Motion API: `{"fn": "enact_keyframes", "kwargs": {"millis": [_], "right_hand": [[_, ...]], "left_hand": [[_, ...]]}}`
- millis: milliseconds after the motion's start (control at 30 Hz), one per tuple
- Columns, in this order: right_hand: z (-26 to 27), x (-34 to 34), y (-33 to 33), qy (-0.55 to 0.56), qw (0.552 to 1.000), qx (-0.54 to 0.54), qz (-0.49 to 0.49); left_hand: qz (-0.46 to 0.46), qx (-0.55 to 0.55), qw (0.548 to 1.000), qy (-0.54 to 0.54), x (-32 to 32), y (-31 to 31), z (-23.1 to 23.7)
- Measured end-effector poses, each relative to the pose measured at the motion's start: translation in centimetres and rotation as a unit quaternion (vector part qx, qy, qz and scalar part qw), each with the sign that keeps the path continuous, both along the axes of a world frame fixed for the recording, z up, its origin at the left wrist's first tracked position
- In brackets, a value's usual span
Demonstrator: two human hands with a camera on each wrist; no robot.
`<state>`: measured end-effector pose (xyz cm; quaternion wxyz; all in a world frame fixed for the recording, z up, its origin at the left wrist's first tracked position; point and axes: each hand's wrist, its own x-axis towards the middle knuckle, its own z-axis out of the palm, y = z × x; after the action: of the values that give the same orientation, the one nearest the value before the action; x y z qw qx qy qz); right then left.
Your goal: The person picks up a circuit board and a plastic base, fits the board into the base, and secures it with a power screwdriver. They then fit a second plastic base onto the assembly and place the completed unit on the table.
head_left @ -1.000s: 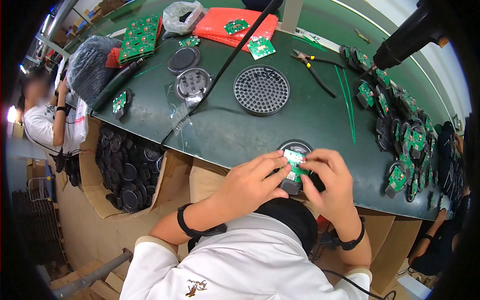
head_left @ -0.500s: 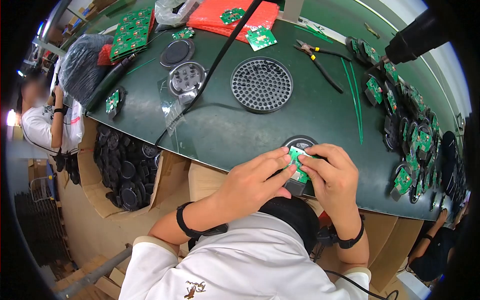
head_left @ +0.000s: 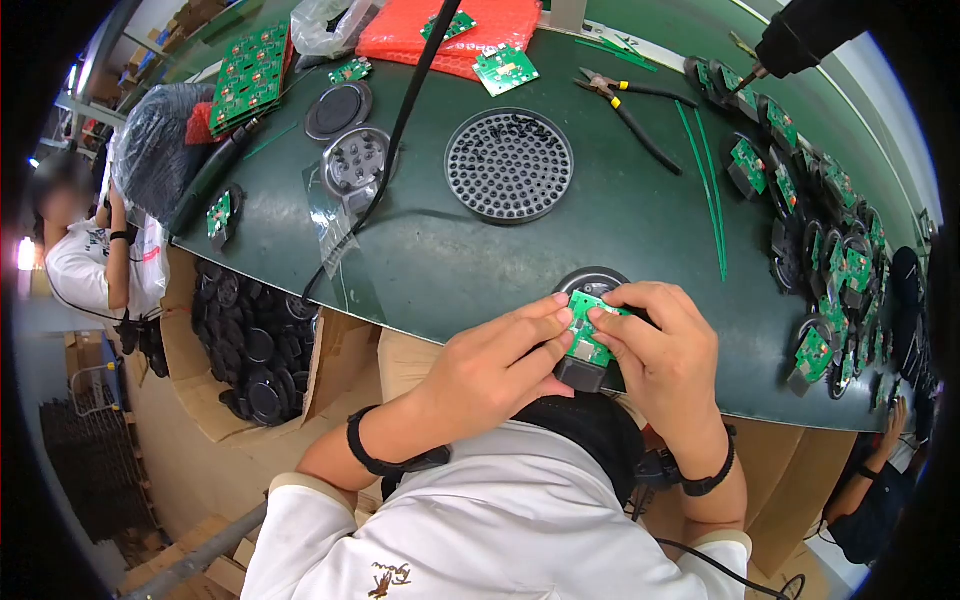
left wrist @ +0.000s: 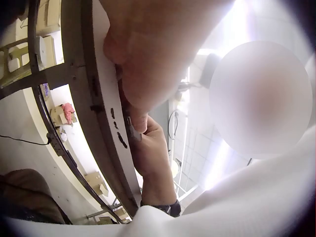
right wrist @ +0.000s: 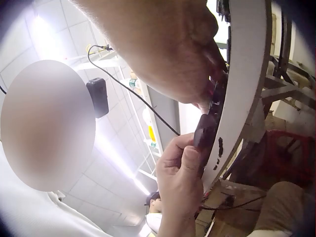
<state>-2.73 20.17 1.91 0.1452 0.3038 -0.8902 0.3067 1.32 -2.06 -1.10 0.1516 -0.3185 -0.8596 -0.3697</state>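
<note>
At the near table edge, a small green circuit board [head_left: 590, 342] lies over a black round plastic housing [head_left: 592, 279] that has a blocky black end [head_left: 580, 375]. My left hand [head_left: 510, 362] holds the housing from the left, its fingertips along the board's edge. In the right wrist view the left thumb presses the dark blocky part [right wrist: 201, 132]. My right hand [head_left: 664, 345] pinches the board's right edge between thumb and index finger. Its fingertips hide part of the board.
A round perforated tray [head_left: 509, 200] holds small black parts. Beyond lie cutting pliers [head_left: 630, 115] and green strips [head_left: 705, 190]. A power screwdriver [head_left: 800, 40] hangs upper right over piled housings with boards [head_left: 845, 265]. A black cable [head_left: 400, 130] crosses the left side; a carton [head_left: 335, 365] stands below.
My right thumb and index finger have come together at the board's edge, from a looser, more spread pose. The left hand keeps its hold on the housing, nearly still.
</note>
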Motion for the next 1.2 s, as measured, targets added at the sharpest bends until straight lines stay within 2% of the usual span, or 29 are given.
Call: {"fn": "enact_keyframes", "kwargs": {"millis": [100,267,833,1100,1200], "right_hand": [[-0.1,0.0,0.1,-0.001,1.000,-0.004,0.001],[0.1,0.0,0.1,-0.002,1.000,0.001,-0.001],[0.3,-0.2,0.6,-0.023,1.000,0.010,-0.006],[0.6,-1.6,2.1,-0.078,0.994,0.006,0.076],[0.5,-1.5,2.1,-0.089,0.993,0.008,0.070]], "left_hand": [[-0.004,0.000,0.999,0.034,-0.3,0.0,-0.3],[0.009,0.047,0.999,-0.002,-0.1,0.1,-0.1],[0.013,0.017,1.000,0.013,0.1,0.3,0.1],[0.001,-0.013,1.000,-0.003,0.3,0.1,0.4],[0.000,-0.014,1.000,-0.003,0.3,0.1,0.3]]}}
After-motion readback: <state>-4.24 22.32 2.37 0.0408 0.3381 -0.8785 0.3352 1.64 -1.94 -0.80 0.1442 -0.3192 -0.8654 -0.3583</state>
